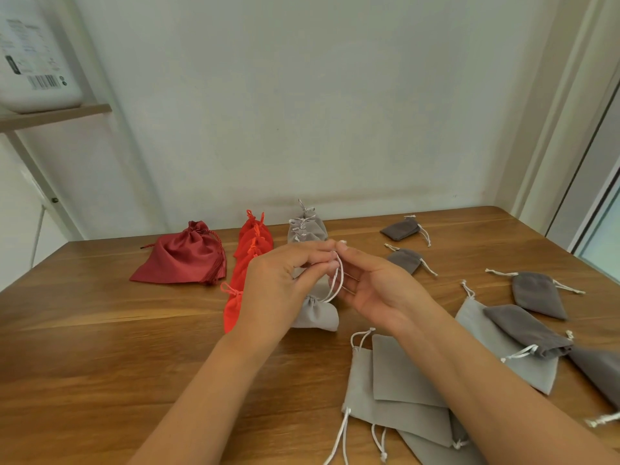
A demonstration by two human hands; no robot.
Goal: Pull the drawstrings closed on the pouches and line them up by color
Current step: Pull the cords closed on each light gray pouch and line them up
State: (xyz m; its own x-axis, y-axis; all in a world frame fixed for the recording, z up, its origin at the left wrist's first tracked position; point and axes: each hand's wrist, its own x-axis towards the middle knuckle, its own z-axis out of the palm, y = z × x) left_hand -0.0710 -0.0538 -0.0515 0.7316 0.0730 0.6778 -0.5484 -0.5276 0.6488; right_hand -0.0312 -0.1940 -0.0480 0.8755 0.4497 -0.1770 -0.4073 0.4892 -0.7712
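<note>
A small light grey pouch (317, 315) hangs cinched below my hands, just above the table. My left hand (278, 283) and my right hand (375, 286) both pinch its white drawstring (336, 280), fingertips meeting at the top of the loop. Behind them runs a line of closed light grey pouches (307, 228), and left of it a line of closed orange-red pouches (251, 243). A larger dark red pouch (184, 256) lies closed further left.
Open light grey pouches (396, 387) lie flat near the front right of the wooden table (100, 330). Several dark grey pouches (536, 293) are scattered on the right. A wall stands behind, and a shelf (53, 114) at the upper left.
</note>
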